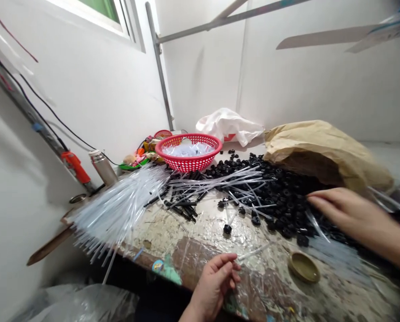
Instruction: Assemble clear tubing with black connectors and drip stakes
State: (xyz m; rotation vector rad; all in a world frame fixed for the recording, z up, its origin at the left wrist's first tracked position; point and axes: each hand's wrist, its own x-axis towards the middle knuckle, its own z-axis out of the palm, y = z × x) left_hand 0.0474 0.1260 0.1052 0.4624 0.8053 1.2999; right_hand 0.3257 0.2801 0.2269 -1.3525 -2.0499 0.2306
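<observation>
My left hand (216,279) rests at the near edge of the worn table (186,232), fingers curled in a pinch on the end of a clear thin plastic tube (255,251) that lies on the tabletop. My right hand (347,212) lies flat with fingers stretched out on a heap of small black caps (280,192). Loose clear tubes (220,181), some tipped with black caps, lie scattered between the heap and a big fanned bundle of clear tubes (116,208) at the left.
A red basket (189,152) with clear tubes stands at the back, beside a white plastic bag (228,125) and a brown paper sack (327,150). A small round brass-coloured lid (304,267) lies near the front. A metal flask (102,167) stands by the left wall.
</observation>
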